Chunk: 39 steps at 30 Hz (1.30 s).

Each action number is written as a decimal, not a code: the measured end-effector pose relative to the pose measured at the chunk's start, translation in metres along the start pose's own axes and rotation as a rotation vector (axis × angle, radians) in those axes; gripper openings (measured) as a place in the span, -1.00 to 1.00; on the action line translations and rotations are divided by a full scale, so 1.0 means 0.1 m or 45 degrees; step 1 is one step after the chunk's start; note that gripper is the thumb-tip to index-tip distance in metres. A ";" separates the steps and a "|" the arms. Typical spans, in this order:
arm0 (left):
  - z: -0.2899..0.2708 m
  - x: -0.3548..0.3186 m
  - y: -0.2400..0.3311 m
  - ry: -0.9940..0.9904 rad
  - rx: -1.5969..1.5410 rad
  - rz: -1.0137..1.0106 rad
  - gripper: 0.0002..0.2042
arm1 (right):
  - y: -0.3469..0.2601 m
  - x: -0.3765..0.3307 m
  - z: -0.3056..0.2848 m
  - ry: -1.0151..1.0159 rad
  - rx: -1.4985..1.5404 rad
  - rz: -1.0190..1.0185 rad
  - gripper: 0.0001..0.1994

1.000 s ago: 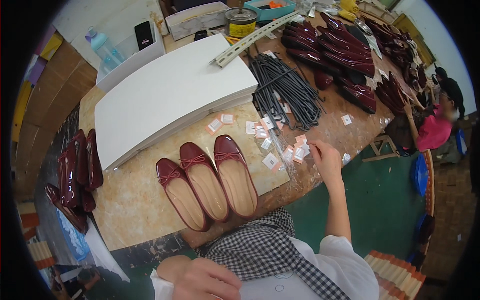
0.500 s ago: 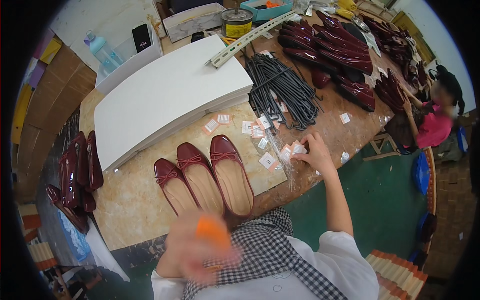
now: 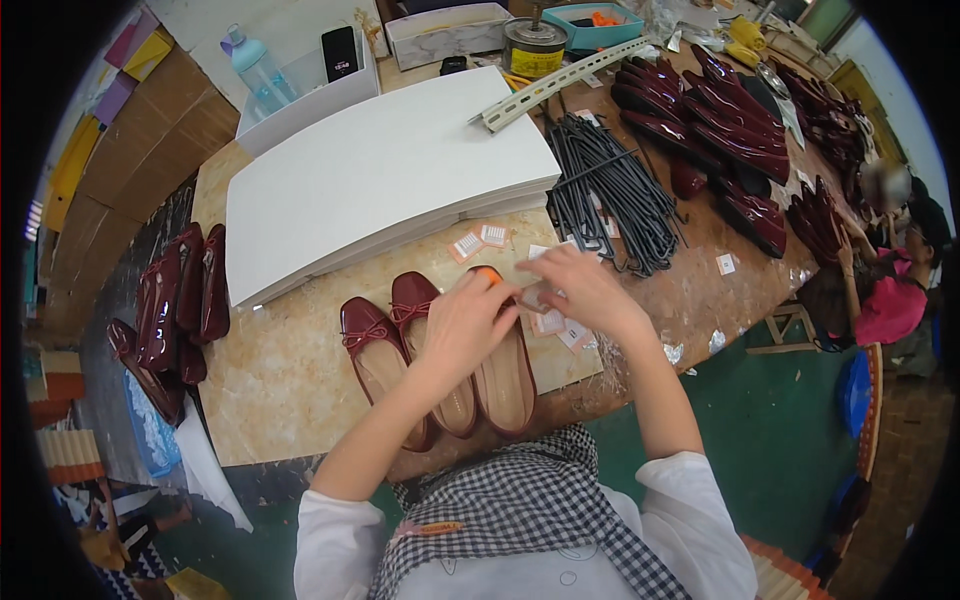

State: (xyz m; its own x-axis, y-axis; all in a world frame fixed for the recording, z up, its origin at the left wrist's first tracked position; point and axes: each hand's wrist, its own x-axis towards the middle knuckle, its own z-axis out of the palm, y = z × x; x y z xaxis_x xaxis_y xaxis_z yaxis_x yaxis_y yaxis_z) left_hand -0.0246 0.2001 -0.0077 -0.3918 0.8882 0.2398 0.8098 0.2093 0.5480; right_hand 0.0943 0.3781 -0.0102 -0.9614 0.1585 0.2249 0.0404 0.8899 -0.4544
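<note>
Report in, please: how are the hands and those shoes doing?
Left hand over rightmost of three side-by-side burgundy shoes, orange piece alongside. Right hand close by, near paper tags, grip unclear. Left hand partly hides that shoe.

Stretching as a brown, partly beige-marbled worktable (image 3: 700, 288); bearing three glossy burgundy bow-fronted flat shoes (image 3: 457, 410) near, a thick white stack (image 3: 395, 170) far left, dark-grey hooked rods (image 3: 615, 195) far right; carrying small white-and-orange paper labels (image 3: 574, 335) between.
</note>
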 end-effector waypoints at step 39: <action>0.64 0.60 0.12 -0.340 -0.369 0.333 -0.84 | 0.65 -0.27 -0.02 0.481 1.544 0.773 -0.77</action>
State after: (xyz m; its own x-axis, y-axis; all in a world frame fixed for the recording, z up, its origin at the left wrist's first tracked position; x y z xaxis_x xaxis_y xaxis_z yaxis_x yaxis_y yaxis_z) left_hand -0.0104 0.2822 -0.0377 -0.0342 0.9780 0.2060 0.6962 -0.1246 0.7070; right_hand 0.1231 0.4329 -0.0442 -0.7414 0.6551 -0.1452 -0.0257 -0.2440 -0.9694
